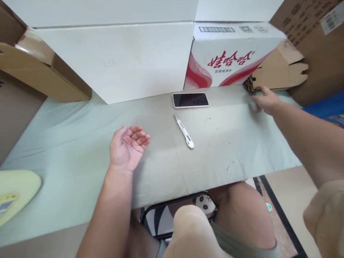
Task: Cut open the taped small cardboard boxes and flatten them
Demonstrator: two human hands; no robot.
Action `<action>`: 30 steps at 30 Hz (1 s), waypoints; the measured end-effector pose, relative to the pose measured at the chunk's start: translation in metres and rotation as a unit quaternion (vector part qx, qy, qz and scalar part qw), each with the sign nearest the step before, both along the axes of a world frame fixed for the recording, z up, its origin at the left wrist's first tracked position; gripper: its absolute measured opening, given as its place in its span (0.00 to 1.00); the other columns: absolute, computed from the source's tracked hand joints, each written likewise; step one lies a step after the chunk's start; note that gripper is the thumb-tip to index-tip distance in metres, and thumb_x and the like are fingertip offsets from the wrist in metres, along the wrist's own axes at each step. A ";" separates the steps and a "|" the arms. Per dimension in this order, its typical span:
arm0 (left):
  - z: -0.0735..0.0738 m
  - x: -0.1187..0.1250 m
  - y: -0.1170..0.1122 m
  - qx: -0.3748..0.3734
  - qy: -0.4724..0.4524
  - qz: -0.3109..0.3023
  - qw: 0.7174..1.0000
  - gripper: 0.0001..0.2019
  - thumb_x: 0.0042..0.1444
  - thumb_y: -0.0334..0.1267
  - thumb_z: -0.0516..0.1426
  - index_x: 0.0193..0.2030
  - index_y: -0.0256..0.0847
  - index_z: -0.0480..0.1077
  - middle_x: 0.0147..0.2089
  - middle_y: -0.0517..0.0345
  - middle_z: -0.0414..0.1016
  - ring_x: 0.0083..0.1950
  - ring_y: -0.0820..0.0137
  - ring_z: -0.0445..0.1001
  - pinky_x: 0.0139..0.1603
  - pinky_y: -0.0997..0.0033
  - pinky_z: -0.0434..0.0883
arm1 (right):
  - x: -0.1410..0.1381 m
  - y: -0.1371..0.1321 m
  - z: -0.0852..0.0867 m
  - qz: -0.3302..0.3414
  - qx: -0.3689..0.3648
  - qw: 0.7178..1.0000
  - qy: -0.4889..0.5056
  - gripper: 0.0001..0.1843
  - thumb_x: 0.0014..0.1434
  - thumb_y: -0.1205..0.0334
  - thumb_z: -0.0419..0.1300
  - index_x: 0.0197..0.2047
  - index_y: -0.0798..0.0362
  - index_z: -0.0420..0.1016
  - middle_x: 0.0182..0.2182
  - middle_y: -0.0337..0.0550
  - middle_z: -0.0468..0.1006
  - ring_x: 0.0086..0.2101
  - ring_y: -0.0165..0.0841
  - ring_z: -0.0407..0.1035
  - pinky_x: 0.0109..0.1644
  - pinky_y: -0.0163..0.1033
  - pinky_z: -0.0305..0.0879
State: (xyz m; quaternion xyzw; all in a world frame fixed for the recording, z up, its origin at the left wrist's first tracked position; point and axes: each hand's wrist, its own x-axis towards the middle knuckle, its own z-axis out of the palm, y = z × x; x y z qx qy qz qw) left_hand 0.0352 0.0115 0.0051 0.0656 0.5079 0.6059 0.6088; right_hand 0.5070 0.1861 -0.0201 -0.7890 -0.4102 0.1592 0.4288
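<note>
My left hand (127,146) rests palm up on the pale green table cover (80,150), fingers loosely curled, holding nothing. A white utility knife (184,132) lies on the cover to its right, blade end pointing away from me. Beyond the knife a phone (190,100) with a pink case lies face up, screen dark. My right hand (264,100) reaches to the far right and touches the edge of a folded brown cardboard piece (279,73); its fingers are mostly hidden behind it.
A large white box (118,61) and a red-and-white printed carton (228,53) stand along the back. Brown cartons stand at the left (45,71) and right (319,46). A pale yellow object (16,193) lies at the near left. My knees show below the table edge.
</note>
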 end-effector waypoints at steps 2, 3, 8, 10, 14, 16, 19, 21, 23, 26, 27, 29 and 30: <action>0.002 -0.001 -0.001 0.008 -0.006 -0.001 1.000 0.20 0.66 0.46 0.55 0.27 0.37 0.76 0.22 0.53 0.76 0.23 0.69 0.78 0.26 0.74 0.76 | -0.004 -0.003 0.008 0.003 -0.024 0.999 -0.033 0.18 0.46 0.81 0.70 0.32 0.51 0.71 0.31 0.39 0.75 0.29 0.26 0.60 0.49 0.48 0.60; 0.003 -0.003 -0.001 0.012 -0.009 0.001 1.000 0.20 0.65 0.46 0.55 0.27 0.37 0.75 0.21 0.53 0.76 0.23 0.69 0.78 0.26 0.74 0.76 | -0.008 -0.005 0.013 0.010 -0.036 0.998 -0.044 0.17 0.48 0.80 0.69 0.32 0.50 0.70 0.31 0.40 0.75 0.30 0.27 0.60 0.50 0.48 0.60; 0.009 -0.020 -0.012 0.042 -0.027 0.022 0.999 0.17 0.62 0.47 0.57 0.28 0.38 0.75 0.22 0.55 0.76 0.23 0.69 0.78 0.27 0.73 0.76 | -0.066 -0.014 0.035 0.136 -0.012 0.987 -0.086 0.14 0.49 0.80 0.65 0.34 0.51 0.75 0.39 0.47 0.79 0.40 0.35 0.71 0.59 0.47 0.63; 0.011 -0.029 -0.018 0.049 -0.029 0.038 0.998 0.17 0.62 0.46 0.56 0.28 0.37 0.75 0.22 0.55 0.76 0.23 0.69 0.77 0.27 0.73 0.76 | -0.109 -0.017 0.040 0.215 0.017 0.971 -0.101 0.14 0.49 0.78 0.64 0.36 0.51 0.79 0.42 0.48 0.81 0.45 0.38 0.74 0.62 0.49 0.65; 0.014 -0.050 -0.030 0.084 -0.019 0.062 0.994 0.16 0.58 0.48 0.57 0.27 0.37 0.74 0.22 0.56 0.74 0.22 0.71 0.77 0.28 0.74 0.75 | -0.223 -0.030 0.048 0.469 0.132 0.861 -0.147 0.13 0.51 0.72 0.60 0.37 0.49 0.81 0.43 0.49 0.83 0.49 0.46 0.76 0.63 0.56 0.68; 0.016 -0.060 -0.035 0.100 -0.009 0.075 0.992 0.16 0.56 0.49 0.58 0.27 0.38 0.74 0.22 0.58 0.73 0.23 0.71 0.77 0.28 0.75 0.75 | -0.290 -0.037 0.051 0.561 0.176 0.794 -0.156 0.15 0.54 0.70 0.57 0.42 0.50 0.82 0.47 0.51 0.83 0.50 0.45 0.77 0.62 0.55 0.71; 0.019 -0.072 -0.040 0.101 -0.008 0.100 0.990 0.15 0.55 0.48 0.56 0.27 0.38 0.73 0.22 0.58 0.72 0.22 0.72 0.75 0.29 0.75 0.74 | -0.393 -0.043 0.055 0.641 0.196 0.727 -0.147 0.19 0.59 0.70 0.53 0.49 0.53 0.80 0.53 0.53 0.81 0.50 0.41 0.77 0.58 0.49 0.74; 0.020 -0.077 -0.042 0.097 -0.010 0.113 0.989 0.15 0.54 0.47 0.55 0.27 0.38 0.73 0.22 0.58 0.72 0.22 0.73 0.74 0.29 0.75 0.74 | -0.459 -0.038 0.057 0.668 0.200 0.702 -0.144 0.22 0.60 0.73 0.51 0.52 0.53 0.78 0.59 0.53 0.78 0.55 0.38 0.75 0.63 0.45 0.72; 0.020 -0.081 -0.042 0.100 -0.008 0.116 0.988 0.14 0.54 0.47 0.55 0.27 0.39 0.73 0.22 0.58 0.71 0.23 0.72 0.74 0.30 0.74 0.74 | -0.517 -0.024 0.058 0.663 0.193 0.706 -0.155 0.20 0.60 0.73 0.54 0.52 0.52 0.78 0.68 0.51 0.70 0.63 0.39 0.70 0.70 0.45 0.67; 0.018 -0.083 -0.042 0.114 0.001 0.109 0.987 0.14 0.55 0.47 0.55 0.27 0.40 0.73 0.23 0.56 0.71 0.24 0.70 0.74 0.32 0.71 0.74 | -0.581 0.005 0.055 0.643 0.147 0.736 -0.155 0.14 0.60 0.69 0.59 0.49 0.50 0.77 0.72 0.44 0.64 0.63 0.40 0.72 0.76 0.53 0.61; 0.016 -0.083 -0.042 0.119 0.005 0.105 0.987 0.14 0.55 0.47 0.55 0.27 0.40 0.73 0.23 0.56 0.71 0.25 0.69 0.74 0.33 0.70 0.74 | -0.595 0.014 0.054 0.643 0.127 0.739 -0.156 0.12 0.60 0.68 0.61 0.47 0.50 0.77 0.71 0.43 0.64 0.63 0.41 0.71 0.78 0.55 0.58; 0.013 -0.082 -0.041 0.132 0.018 0.095 0.986 0.15 0.56 0.48 0.55 0.27 0.40 0.73 0.24 0.54 0.72 0.25 0.68 0.74 0.33 0.68 0.73 | -0.612 0.026 0.050 0.641 0.095 0.744 -0.161 0.09 0.63 0.63 0.62 0.46 0.53 0.77 0.69 0.43 0.66 0.66 0.43 0.69 0.80 0.58 0.53; 0.011 -0.081 -0.041 0.137 0.027 0.095 0.986 0.16 0.56 0.49 0.54 0.27 0.40 0.73 0.24 0.54 0.71 0.26 0.68 0.74 0.34 0.67 0.73 | -0.614 0.028 0.049 0.638 0.088 0.747 -0.163 0.10 0.65 0.59 0.61 0.47 0.54 0.76 0.67 0.43 0.68 0.67 0.44 0.67 0.80 0.58 0.52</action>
